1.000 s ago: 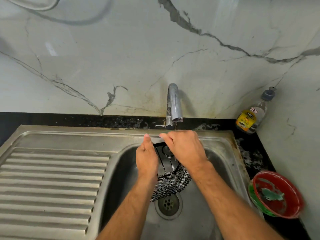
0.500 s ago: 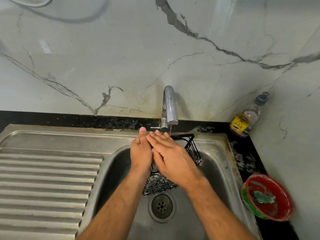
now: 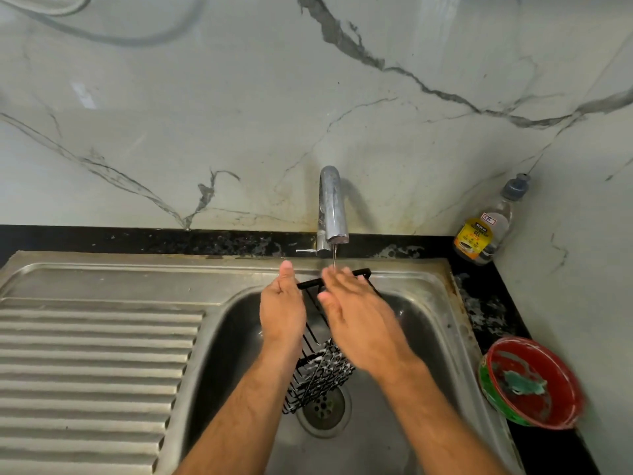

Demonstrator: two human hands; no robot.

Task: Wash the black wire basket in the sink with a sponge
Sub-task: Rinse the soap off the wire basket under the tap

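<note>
Head view: two hands, left [image 3: 282, 311] and right [image 3: 359, 320], are held open over one basket [image 3: 322, 371] at mid frame; one tap [image 3: 330, 207], one bottle [image 3: 486, 228], one bowl [image 3: 534, 382] are seen.

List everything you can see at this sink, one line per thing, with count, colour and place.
Wire basket: one, black with white suds, leaning in the basin over the drain.
Sink: one, steel, centre, with a ribbed drainboard on the left.
Drain: one, steel, basin floor.
Tap: one, chrome, behind the basin, running a thin stream.
Bottle: one, clear with a yellow label, right back corner of the counter.
Bowl: one, red and green, right counter, a green sponge inside.
Wall: white marble with grey veins.
Left hand: one, open, above the basket.
Right hand: one, open, fingers under the stream.
</note>
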